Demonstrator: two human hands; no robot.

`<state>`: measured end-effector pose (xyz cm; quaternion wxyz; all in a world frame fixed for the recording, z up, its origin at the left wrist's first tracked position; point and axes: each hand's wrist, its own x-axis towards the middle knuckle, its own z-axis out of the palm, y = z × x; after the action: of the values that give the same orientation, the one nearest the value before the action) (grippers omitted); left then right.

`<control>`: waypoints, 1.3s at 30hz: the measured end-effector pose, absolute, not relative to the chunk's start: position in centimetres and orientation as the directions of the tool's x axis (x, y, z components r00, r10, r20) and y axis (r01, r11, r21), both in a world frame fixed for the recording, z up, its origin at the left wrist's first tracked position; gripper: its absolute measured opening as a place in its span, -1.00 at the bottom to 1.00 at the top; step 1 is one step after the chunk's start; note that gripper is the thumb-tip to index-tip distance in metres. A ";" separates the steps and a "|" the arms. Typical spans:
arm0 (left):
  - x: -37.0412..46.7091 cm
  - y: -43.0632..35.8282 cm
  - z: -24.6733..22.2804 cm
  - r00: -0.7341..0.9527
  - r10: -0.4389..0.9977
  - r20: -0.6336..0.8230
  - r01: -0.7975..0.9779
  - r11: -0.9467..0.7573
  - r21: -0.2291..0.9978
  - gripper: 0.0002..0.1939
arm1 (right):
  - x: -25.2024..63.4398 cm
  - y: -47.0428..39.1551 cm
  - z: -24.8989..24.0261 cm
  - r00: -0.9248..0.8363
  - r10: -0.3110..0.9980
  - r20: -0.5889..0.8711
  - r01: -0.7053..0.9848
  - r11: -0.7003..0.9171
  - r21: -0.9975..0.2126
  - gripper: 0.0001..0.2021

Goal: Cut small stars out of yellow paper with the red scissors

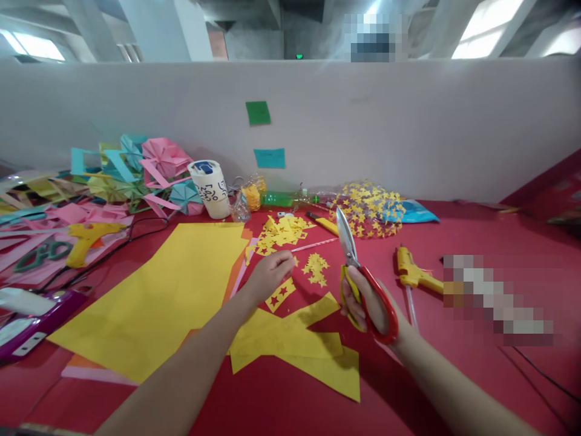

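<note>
My right hand grips scissors with red and yellow handles, the blades together and pointing up. My left hand is closed in a pinch, with a small yellow paper star at its fingertips. Just right of it lies a pile of cut yellow stars. Below the left hand rests a yellow strip with star-shaped holes. Beyond it spreads a heap of yellow paper scraps. Larger cut yellow pieces overlap on the red table between my forearms.
Large yellow sheets cover the left side. Yellow glue guns lie at left and right, with cables. Behind are a white cup, a green bottle, a clear bag of stars and folded paper decorations. A partition closes the back.
</note>
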<state>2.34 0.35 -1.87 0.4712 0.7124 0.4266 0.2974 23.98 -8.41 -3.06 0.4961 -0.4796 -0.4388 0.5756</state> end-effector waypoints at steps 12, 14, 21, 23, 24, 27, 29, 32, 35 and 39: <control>6.0 0.7 -2.5 0.726 0.687 0.033 0.668 -0.717 0.199 -0.68 | 23.2 -8.1 -3.2 0.050 0.989 -0.141 -0.154 -0.132 -0.979 -0.52; 6.8 0.8 -2.5 0.751 0.660 0.029 0.651 -0.747 0.131 -0.71 | 23.0 -8.1 -3.0 0.049 0.989 -0.142 -0.144 -0.133 -0.981 -0.52; 6.0 1.4 -1.2 0.689 0.722 0.062 0.721 -0.692 0.049 -0.72 | 22.9 -8.5 -2.3 0.060 0.991 -0.120 -0.116 -0.113 -0.987 -0.53; 4.4 1.4 -0.7 0.635 0.770 0.059 0.758 -0.636 0.142 -0.68 | 22.9 -8.5 -2.2 0.066 0.990 -0.121 -0.116 -0.113 -0.987 -0.54; 3.4 1.4 -0.5 0.617 0.785 0.050 0.769 -0.615 0.174 -0.64 | 22.9 -8.5 -2.2 0.069 0.990 -0.123 -0.119 -0.114 -0.986 -0.55; 0.5 1.6 -0.6 0.582 0.813 0.001 0.802 -0.574 0.164 -0.45 | 22.8 -8.5 -2.3 0.069 0.989 -0.129 -0.137 -0.118 -0.983 -0.57; -1.1 2.0 -1.1 0.556 0.831 0.002 0.819 -0.548 0.169 -0.42 | 22.8 -8.5 -2.5 0.061 0.989 -0.134 -0.151 -0.123 -0.981 -0.58; -2.3 3.1 -1.9 0.487 0.865 0.121 0.838 -0.502 0.216 -0.57 | 22.6 -8.4 -2.9 0.057 0.989 -0.135 -0.161 -0.124 -0.979 -0.58; -2.5 4.2 -1.9 0.427 0.857 0.289 0.804 -0.506 0.313 -0.70 | 22.6 -8.2 -3.0 0.067 0.989 -0.131 -0.161 -0.119 -0.980 -0.58; -1.7 4.2 -1.3 0.435 0.854 0.285 0.776 -0.516 0.362 -0.86 | 22.6 -8.2 -2.9 0.090 0.988 -0.129 -0.154 -0.114 -0.981 -0.59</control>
<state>-1.70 4.22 -1.29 0.0884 0.8424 0.4839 0.2200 22.59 -8.20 -2.90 0.5286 -0.5151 -0.4045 0.5400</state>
